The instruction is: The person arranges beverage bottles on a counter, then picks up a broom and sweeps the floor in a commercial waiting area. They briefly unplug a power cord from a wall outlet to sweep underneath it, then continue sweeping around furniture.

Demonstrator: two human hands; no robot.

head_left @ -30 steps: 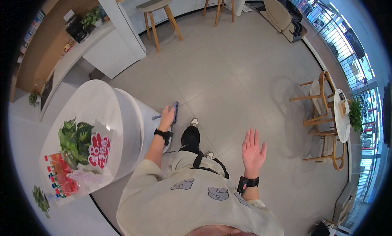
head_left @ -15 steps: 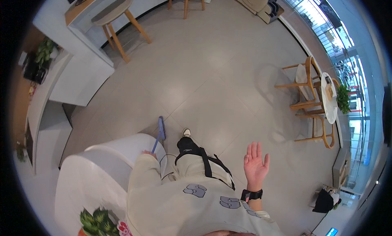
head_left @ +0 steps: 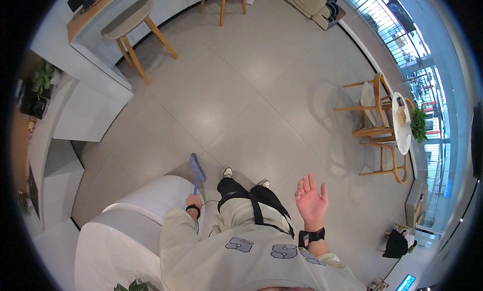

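Observation:
My left hand (head_left: 193, 201) is closed round the handle of a blue broom (head_left: 197, 168), beside the rounded white counter on my left. The broom's head points away from me, low over the floor; whether its bristles touch the tiles I cannot tell. A dark band circles that wrist. My right hand (head_left: 311, 203) is held out over the floor on the right, palm up, fingers stretched and nothing in it. On its wrist sits a black strapped device (head_left: 311, 236). My shoes show between the hands.
The curved white counter (head_left: 146, 203) stands close by my left arm, with a plant (head_left: 132, 286) at its near end. A stool (head_left: 132, 19) is at the far left. Wooden chairs (head_left: 378, 107) and a small white table (head_left: 401, 124) line the glass wall on the right.
My left hand and the broom have shifted nearer to me, and the wrist band now shows. My second shoe has come into sight. The right hand stays out, its fingers slightly more bent.

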